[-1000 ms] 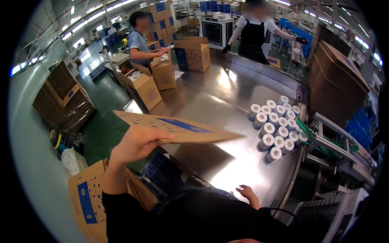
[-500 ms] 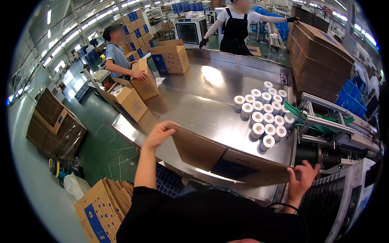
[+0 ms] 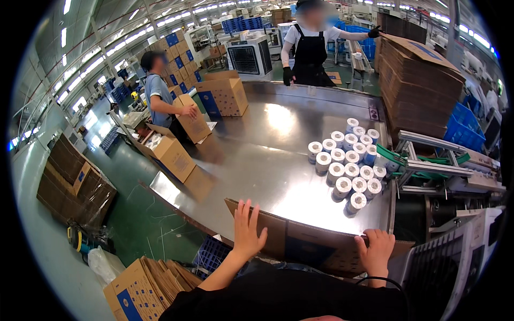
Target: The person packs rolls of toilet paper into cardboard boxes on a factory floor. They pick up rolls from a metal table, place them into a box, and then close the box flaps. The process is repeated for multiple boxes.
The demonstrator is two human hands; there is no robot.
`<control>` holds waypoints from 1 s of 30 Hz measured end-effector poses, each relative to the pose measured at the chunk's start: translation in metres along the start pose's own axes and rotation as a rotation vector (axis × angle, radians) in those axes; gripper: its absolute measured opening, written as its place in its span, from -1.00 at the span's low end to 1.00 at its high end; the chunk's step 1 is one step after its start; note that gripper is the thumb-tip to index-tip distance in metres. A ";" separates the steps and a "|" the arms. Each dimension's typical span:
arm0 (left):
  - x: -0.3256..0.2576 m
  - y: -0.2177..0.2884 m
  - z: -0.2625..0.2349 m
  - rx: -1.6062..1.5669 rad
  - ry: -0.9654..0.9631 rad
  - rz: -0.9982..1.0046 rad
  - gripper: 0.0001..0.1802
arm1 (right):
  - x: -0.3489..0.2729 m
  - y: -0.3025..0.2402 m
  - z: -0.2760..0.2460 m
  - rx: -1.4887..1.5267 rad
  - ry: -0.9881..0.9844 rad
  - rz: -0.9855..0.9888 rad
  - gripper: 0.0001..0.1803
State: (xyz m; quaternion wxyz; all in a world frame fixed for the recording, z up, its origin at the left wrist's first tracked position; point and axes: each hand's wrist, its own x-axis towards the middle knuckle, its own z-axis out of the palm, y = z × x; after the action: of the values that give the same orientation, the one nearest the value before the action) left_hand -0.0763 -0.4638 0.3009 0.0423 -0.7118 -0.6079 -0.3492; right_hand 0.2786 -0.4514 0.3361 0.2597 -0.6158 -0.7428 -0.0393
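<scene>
A flattened cardboard carton (image 3: 308, 242) with a blue panel stands on its long edge in front of me, along the near side of the metal table (image 3: 241, 155). My left hand (image 3: 247, 232) is open, its fingers stretched upward and its palm against the carton's left part. Near the carton's right end my right hand (image 3: 376, 251) grips the upper edge, fingers bent over it and thumb apart. Beyond the carton, several white cylindrical rolls (image 3: 350, 158) stand upright in a group on the right of the table.
At the table's left a person (image 3: 160, 96) handles a carton (image 3: 194, 119), beside an open filled carton (image 3: 174, 158). Another person (image 3: 310, 45) stands across the table, near a tall cardboard stack (image 3: 417, 80). A conveyor frame (image 3: 428, 160) borders the right; folded cartons (image 3: 142, 289) stand lower left.
The carton has come down and nearer to me. My left hand has let go of its corner and moved right, now flat against it. My right hand has shifted left along the edge.
</scene>
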 end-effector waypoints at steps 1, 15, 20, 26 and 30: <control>-0.005 -0.001 0.002 -0.033 -0.002 0.009 -0.21 | 0.004 0.003 0.003 -0.024 -0.002 0.004 -0.61; 0.016 -0.021 -0.027 -0.206 0.174 -0.121 -0.83 | 0.039 0.059 -0.030 0.138 -0.742 0.241 -0.43; 0.038 -0.023 -0.051 -0.370 0.008 0.011 -0.84 | 0.041 0.071 -0.072 -0.128 -0.768 0.274 -0.48; 0.063 -0.018 0.020 -0.173 -0.416 0.503 -0.88 | 0.073 0.000 -0.046 -0.260 -1.258 -0.173 -0.34; 0.046 -0.022 0.078 -0.046 -0.830 0.537 -0.93 | 0.099 -0.008 0.020 -0.230 -1.433 -0.448 -0.21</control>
State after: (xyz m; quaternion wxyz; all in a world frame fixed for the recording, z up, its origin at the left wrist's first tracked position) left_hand -0.0606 -0.3822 0.2596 -0.1306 -0.9232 -0.3606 -0.0261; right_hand 0.2538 -0.3571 0.3644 -0.3663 -0.3486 -0.8284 0.2411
